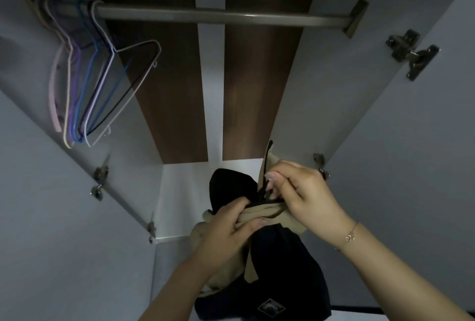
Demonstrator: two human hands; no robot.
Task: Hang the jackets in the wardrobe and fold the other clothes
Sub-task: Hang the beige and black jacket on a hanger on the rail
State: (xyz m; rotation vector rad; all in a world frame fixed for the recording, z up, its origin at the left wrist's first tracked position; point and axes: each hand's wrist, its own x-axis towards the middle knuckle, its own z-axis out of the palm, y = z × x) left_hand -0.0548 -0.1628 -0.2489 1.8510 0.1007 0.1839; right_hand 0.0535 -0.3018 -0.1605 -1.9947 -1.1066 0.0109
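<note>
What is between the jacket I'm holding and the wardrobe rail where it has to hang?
Nothing visible. The jacket is in the left hand and right hand, below the rail. The rail's middle and right stretch is bare; the empty hangers bunch at its left end.

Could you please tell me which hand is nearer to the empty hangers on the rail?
Left. The left hand sits below and right of the hangers; the right hand is farther right.

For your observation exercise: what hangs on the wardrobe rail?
Several empty wire hangers bunch at the left end of the rail; no clothes hang on it. Their hooks overlap, so the exact count is unclear.
</note>
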